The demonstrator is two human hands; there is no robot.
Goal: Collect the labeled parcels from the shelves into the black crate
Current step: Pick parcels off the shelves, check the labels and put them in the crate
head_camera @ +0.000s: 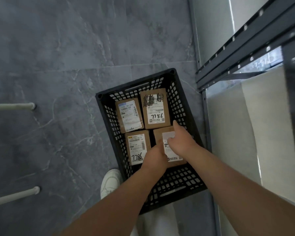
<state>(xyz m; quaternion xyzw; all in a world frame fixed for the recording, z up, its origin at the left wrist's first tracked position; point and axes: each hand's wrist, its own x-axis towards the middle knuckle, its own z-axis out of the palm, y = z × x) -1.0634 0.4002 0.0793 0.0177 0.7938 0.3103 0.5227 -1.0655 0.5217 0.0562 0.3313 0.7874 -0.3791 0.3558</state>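
Note:
The black crate (107,120) stands on the grey floor below me, with several brown labeled parcels lying flat inside. Two sit at the far end: one with a white label (129,114) and one marked 7786 (155,108). A third marked 7786 (138,147) lies near left. The near-right parcel (169,147) is between my hands. My left hand (156,157) grips its left edge and my right hand (180,142) rests on its top and right side, covering part of the label.
A dark metal shelf frame (245,53) with a pale panel (237,133) rises close on the right of the crate. Two white poles (12,106) lie on the floor at left. A white shoe (110,182) stands by the crate's near-left corner.

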